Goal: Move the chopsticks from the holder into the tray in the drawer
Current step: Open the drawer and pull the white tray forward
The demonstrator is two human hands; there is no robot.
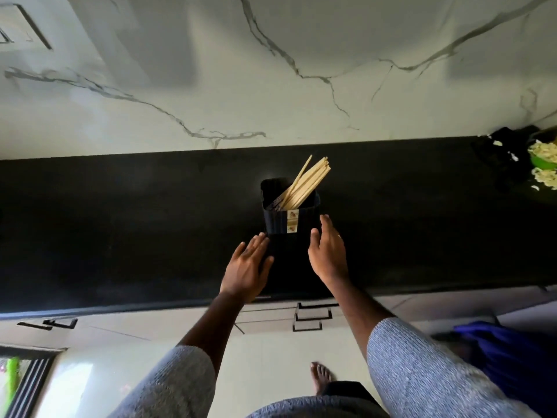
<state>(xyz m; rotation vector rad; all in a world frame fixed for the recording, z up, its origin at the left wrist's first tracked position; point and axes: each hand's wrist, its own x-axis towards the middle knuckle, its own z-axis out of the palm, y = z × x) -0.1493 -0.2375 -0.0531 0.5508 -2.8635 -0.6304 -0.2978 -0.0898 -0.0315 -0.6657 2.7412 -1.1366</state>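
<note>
Near the front edge of the black tabletop, your left hand and right hand flank the black holder of wooden chopsticks, each grip wide and empty.

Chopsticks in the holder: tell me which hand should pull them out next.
Right. The chopsticks lean toward the right, and the right hand has its fingertips up beside the holder, nearer the sticks. The left hand sits lower, by the holder's base, better placed to steady it.
</note>
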